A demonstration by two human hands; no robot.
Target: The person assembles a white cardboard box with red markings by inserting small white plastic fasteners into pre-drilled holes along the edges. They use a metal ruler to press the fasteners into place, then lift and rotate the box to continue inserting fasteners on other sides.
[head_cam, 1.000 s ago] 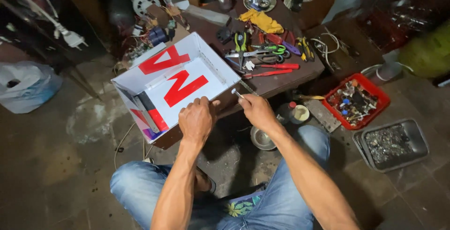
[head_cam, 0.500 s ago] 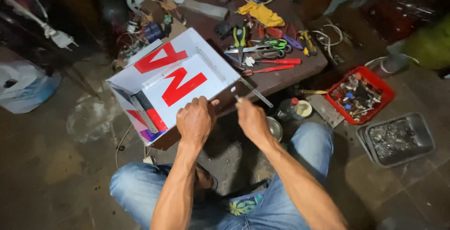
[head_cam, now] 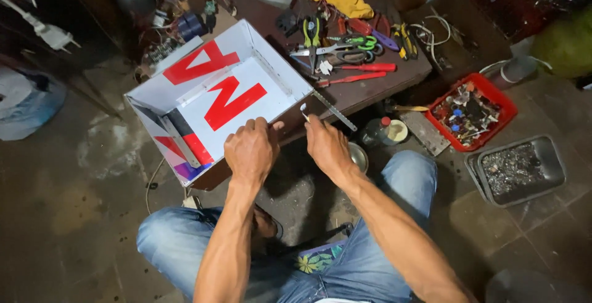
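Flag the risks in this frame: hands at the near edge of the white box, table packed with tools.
1. The white box juts past the table edge; the left hand gripping its near wall may tip it off.
2. The right hand pinches a small white piece over the gap; dropped, it lands on the cluttered floor.
3. The metal ruler overhangs by that hand and could be knocked off.
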